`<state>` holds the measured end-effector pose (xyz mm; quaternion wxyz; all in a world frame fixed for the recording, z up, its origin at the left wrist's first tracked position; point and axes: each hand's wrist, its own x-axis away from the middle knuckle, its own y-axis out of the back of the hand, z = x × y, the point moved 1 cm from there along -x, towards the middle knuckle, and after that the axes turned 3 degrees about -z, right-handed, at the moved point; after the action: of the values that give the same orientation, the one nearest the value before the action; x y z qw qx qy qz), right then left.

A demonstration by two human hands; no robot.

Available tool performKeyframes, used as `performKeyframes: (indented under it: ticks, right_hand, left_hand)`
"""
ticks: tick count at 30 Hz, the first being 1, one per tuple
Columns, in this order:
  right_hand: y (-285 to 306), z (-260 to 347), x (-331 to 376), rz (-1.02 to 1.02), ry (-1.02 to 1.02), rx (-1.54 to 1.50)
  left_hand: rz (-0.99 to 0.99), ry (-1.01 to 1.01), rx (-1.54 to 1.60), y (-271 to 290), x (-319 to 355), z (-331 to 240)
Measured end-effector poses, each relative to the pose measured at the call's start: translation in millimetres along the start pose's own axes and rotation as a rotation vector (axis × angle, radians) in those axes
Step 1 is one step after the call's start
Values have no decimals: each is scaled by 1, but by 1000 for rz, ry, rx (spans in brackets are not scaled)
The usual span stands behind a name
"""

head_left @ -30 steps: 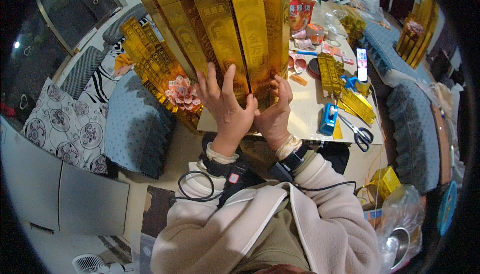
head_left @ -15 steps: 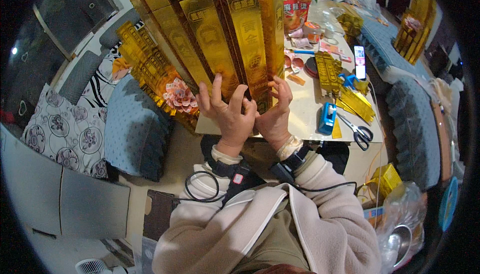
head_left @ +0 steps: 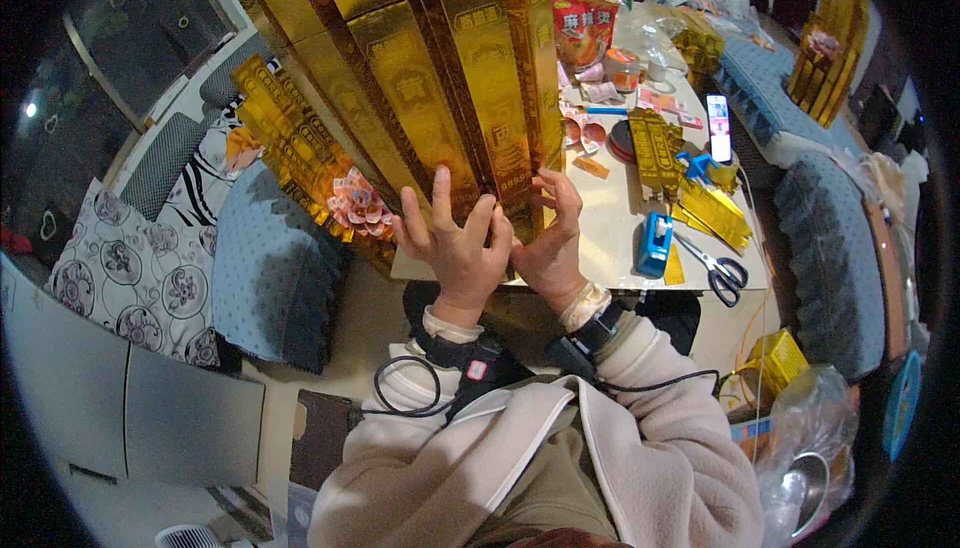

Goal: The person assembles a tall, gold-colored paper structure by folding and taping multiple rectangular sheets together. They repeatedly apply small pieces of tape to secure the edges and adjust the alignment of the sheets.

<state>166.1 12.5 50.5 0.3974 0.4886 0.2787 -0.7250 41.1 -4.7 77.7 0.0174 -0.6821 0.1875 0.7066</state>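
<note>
A tall cluster of gold foil box columns [head_left: 415,78] rises in front of me, its lower ends at the near side of the white table. My left hand [head_left: 460,253] lies against the lower front of the columns, fingers spread and fingertips touching the gold surface. Round the lower right edge of the rightmost column curls my right hand [head_left: 553,238], its thumb side close to my left hand. Between the hands, the bottom of the columns is mostly hidden.
On the white table [head_left: 612,233] are a blue tape dispenser [head_left: 655,245], scissors [head_left: 722,273], gold foil pieces [head_left: 712,210], a phone [head_left: 718,128] and a red food packet [head_left: 583,33]. A pink paper flower [head_left: 358,201] is on another gold piece at left. Blue-covered seats [head_left: 268,258] flank the table.
The gold columns have shifted slightly left and tilt a little differently. Both hands stay at their base, with only small finger movements.
</note>
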Motion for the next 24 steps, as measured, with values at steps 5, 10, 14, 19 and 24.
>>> performKeyframes:
  ticks: [5, 10, 14, 19, 24]
  right_hand:
    - [4, -2, -2, 38, -18, -55]
    - [7, -1, -3, 49, -44, -80]
    - [6, -1, -2, 40, -60, -87]
    - [5, -4, -2, 21, -64, -86]
    - [6, -6, 0, 29, -98, -97]
  left_hand:
    - [1, -9, -28, 0, 2, -2]
    - [7, -2, -56, 1, 4, -3]
    - [7, -9, -85, 2, 7, -3]
    - [3, -10, -103, 3, 10, -1]
    - [-21, -14, -99, 2, 13, 0]
